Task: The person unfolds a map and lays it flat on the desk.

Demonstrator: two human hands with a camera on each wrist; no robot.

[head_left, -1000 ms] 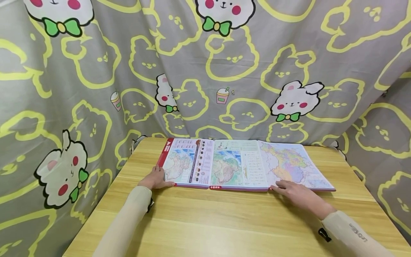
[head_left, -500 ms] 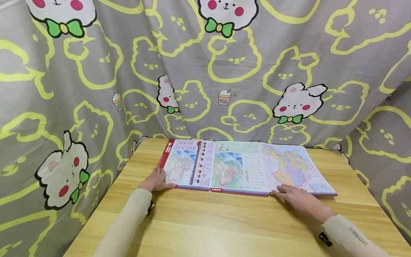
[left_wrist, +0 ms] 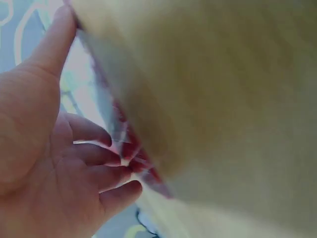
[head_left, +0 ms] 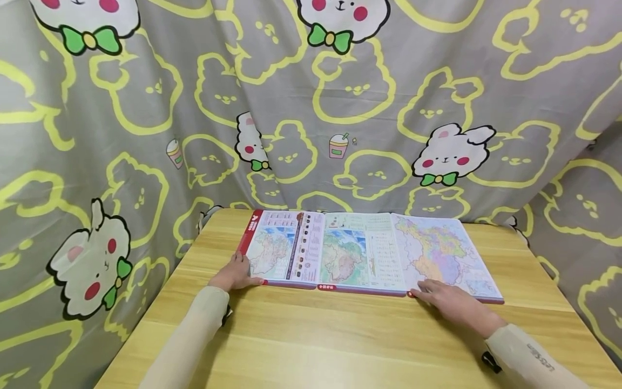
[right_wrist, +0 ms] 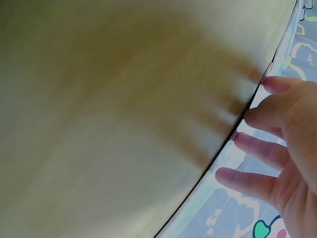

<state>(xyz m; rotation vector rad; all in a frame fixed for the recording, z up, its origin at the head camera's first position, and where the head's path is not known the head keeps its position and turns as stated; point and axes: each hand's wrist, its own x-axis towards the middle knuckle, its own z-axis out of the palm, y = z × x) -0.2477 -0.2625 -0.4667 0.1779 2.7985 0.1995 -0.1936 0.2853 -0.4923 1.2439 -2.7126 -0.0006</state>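
Note:
A folded map (head_left: pixel 359 254) lies spread on the table in several joined panels, with coloured maps and text printed on them. Along its left end runs a red strip (head_left: pixel 251 231). My left hand (head_left: pixel 238 272) is at the near left corner, its thumb along the front edge and its fingers against the left side. In the left wrist view the fingers (left_wrist: pixel 106 171) look loosely bent beside the red edge. My right hand (head_left: pixel 449 302) touches the front edge around the fold before the right panel (head_left: pixel 439 248). Its fingers (right_wrist: pixel 262 148) are spread along that edge in the right wrist view.
The map lies near the far edge of the wooden table (head_left: pixel 311 340). A grey curtain (head_left: pixel 291 97) with yellow outlines and white rabbits hangs behind the table and at both sides.
The right panel's outer near corner has come toward me and slightly left. My right hand has shifted a little nearer to me. The left hand stays at its corner.

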